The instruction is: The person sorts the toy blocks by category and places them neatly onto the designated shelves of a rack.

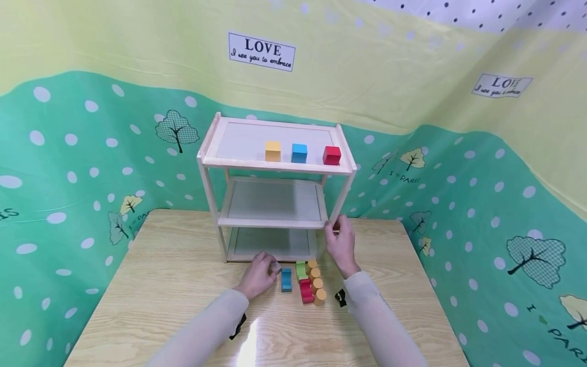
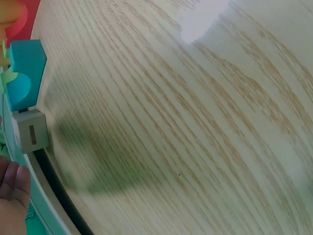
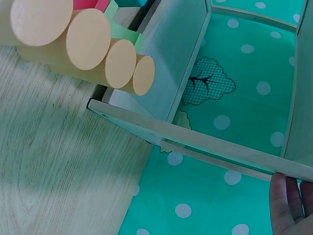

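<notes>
My left hand (image 1: 258, 275) is at the front of a white wooden shelf rack (image 1: 268, 223). Between thumb and fingers it pinches a small whitish-grey block (image 1: 275, 267), which shows a dark slot in the left wrist view, beside a blue arch block (image 1: 286, 280). The palm side is mostly hidden. My right hand (image 1: 341, 244) grips the rack's right front post (image 1: 343, 200) at the height of the middle shelf; in the right wrist view its fingers (image 3: 279, 203) lie against the wood.
On the top shelf sit a yellow cube (image 1: 272, 151), a blue cube (image 1: 299, 153) and a red cube (image 1: 332, 156). A green arch block (image 1: 300, 270), a red arch block (image 1: 307, 291) and several orange cylinders (image 1: 320, 296) stand on the wooden table (image 1: 174, 285). Patterned cloth (image 1: 151, 153) hangs behind.
</notes>
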### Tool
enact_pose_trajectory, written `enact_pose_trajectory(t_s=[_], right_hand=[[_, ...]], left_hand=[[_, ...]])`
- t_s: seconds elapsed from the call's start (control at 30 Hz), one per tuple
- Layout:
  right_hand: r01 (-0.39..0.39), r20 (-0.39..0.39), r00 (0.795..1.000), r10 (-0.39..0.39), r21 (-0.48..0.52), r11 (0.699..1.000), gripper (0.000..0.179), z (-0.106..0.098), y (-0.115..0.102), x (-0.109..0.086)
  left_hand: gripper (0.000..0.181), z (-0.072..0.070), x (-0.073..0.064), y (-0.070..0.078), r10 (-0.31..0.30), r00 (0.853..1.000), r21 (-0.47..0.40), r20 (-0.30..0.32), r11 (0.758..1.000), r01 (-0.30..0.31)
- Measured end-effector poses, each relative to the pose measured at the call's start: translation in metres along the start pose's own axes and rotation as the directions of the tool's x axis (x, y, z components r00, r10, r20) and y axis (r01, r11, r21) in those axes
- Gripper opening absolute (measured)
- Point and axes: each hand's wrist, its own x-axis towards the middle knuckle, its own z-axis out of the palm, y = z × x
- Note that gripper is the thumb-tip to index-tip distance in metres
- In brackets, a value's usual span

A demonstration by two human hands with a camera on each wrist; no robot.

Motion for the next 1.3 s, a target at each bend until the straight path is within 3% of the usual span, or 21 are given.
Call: enact_pose_trajectory(t_s=[0.37, 0.63, 1.1, 1.3], right_hand=[[0.032, -0.008, 0.999, -0.033, -0.003, 0.999, 0.009, 0.002, -0.001, 0.001], [0.035, -0.009, 0.999, -0.035, 0.012, 0.999, 0.008, 0.002, -0.002, 0.001], [0.03, -0.003, 1.0, -0.03, 0.031, 0.999, 0.008, 0.003, -0.003, 0.001], [0.001, -0.003, 1.0, -0.001, 0.028, 1.0, 0.012, 0.001, -0.003, -0.001]], left_hand=[[0.03, 0.008, 0.002, 0.0, -0.05, 0.999, 0.022, -0.021, 0.998, 0.051], [0.027, 0.01, 0.004, 0.001, -0.045, 0.999, 0.043, 0.013, 0.998, 0.044], [0.021, 0.012, 0.003, -0.004, -0.065, 0.998, 0.057, 0.018, 0.996, 0.064], [0.018, 0.014, 0.004, -0.005, -0.041, 0.999, 0.048, 0.026, 0.998, 0.04]])
